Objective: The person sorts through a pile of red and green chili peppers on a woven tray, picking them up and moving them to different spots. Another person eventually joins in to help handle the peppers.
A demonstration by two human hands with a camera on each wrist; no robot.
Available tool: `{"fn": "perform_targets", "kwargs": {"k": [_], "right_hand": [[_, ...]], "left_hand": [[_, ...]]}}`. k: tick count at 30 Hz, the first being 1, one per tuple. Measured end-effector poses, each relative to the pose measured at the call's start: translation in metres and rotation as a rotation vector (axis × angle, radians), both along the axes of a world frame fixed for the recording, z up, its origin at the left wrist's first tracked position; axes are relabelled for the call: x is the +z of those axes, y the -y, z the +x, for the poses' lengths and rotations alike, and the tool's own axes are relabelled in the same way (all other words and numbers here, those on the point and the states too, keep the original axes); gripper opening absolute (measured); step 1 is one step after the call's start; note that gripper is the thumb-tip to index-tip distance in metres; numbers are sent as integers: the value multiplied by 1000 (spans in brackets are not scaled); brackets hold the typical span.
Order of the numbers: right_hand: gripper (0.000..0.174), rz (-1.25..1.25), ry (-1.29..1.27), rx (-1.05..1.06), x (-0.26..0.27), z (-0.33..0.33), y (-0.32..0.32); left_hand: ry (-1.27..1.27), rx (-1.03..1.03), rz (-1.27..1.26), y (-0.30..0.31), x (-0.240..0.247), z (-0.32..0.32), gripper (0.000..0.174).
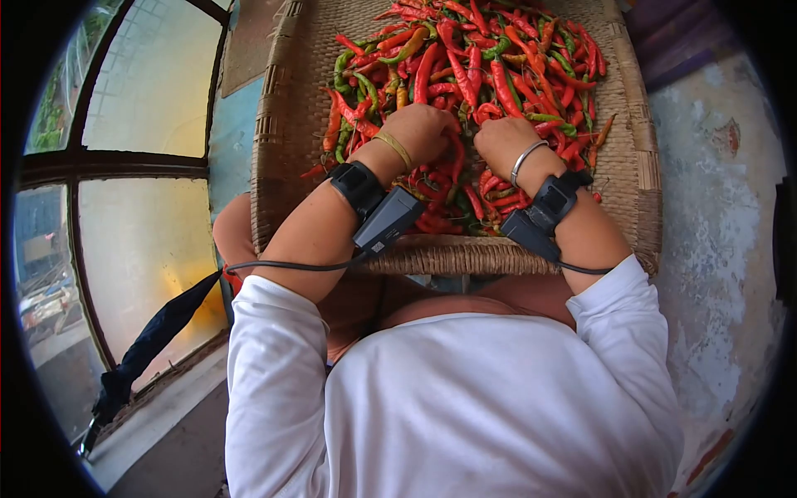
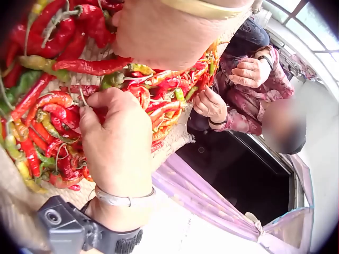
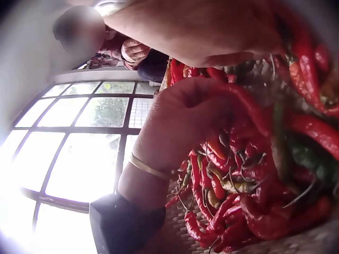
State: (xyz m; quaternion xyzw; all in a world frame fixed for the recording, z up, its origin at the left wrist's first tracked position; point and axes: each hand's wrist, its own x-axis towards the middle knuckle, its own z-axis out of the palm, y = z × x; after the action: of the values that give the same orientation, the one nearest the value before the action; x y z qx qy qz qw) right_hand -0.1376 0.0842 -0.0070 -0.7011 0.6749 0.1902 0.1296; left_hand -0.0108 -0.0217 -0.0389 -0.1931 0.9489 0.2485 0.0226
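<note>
Red and green chili peppers [image 1: 465, 66] lie heaped in a woven tray [image 1: 286, 141] in front of the person. At the near side of the heap, both hands work close together. The left hand [image 1: 415, 134], with a yellow bracelet, has its fingers curled at a red chili pepper [image 3: 248, 106], which sticks out from them in the right wrist view. A silver bangle marks the right hand [image 1: 508, 148]. In the left wrist view its thumb and forefinger pinch a thin pepper stem [image 2: 82, 97] above the pile; the palm hides part of the peppers below.
Another person [image 2: 249, 114] sits across the tray with hands at its far edge. A framed window [image 1: 145, 158] stands at the left and a worn, painted wall [image 1: 706, 207] at the right. The tray's thick near rim [image 1: 465, 256] lies close to the lap.
</note>
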Motion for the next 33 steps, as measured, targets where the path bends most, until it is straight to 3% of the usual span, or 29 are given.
{"fn": "perform_targets", "kwargs": {"k": [3, 5, 6, 8, 9, 10, 12, 13, 16, 18, 20, 22, 24, 28, 31, 33], "right_hand": [[16, -3, 34, -31, 1, -4, 1], [14, -282, 253, -61, 4, -7, -2], [14, -281, 252, -60, 8, -8, -2], [11, -469, 627, -141, 18, -11, -1], [8, -589, 795, -151, 15, -13, 0], [8, -587, 793, -151, 17, -13, 0], [9, -482, 1396, -532, 24, -11, 0], [11, -498, 1553, -536, 20, -12, 1], [12, -516, 1738, -705, 14, -14, 2], [13, -524, 1703, -740, 13, -12, 3], [13, -426, 1442, -627, 16, -13, 3], [13, -403, 1422, -603, 10, -14, 3], [14, -482, 1177, -417, 6, -17, 4], [15, -403, 1101, -468, 10, -19, 4], [16, -362, 891, -510, 14, -27, 5], [18, -462, 855, -564, 14, -39, 5]], "left_hand": [[-101, -43, 40, 1, -2, 0, 23], [-178, -70, 73, 0, -1, 0, 24], [-251, -93, 127, -2, -1, -2, 25], [-329, -117, 184, -6, 1, -5, 27], [-371, -53, 383, -9, 2, -5, 27], [-410, 12, 584, -12, 4, -6, 28], [-376, 50, 714, -13, 14, -7, 29], [-354, 91, 816, -14, 19, -7, 28], [-363, 125, 914, -15, 27, -5, 24], [-285, 141, 701, -16, 24, -6, 20], [-229, 135, 688, -16, 24, -6, 21], [-172, 130, 672, -15, 21, -5, 21], [-209, 71, 518, -13, 15, -5, 23], [-213, 69, 528, -13, 8, -6, 23], [-283, 26, 456, -10, 8, -4, 19], [-42, 5, 194, -5, 18, -2, 20]]}}
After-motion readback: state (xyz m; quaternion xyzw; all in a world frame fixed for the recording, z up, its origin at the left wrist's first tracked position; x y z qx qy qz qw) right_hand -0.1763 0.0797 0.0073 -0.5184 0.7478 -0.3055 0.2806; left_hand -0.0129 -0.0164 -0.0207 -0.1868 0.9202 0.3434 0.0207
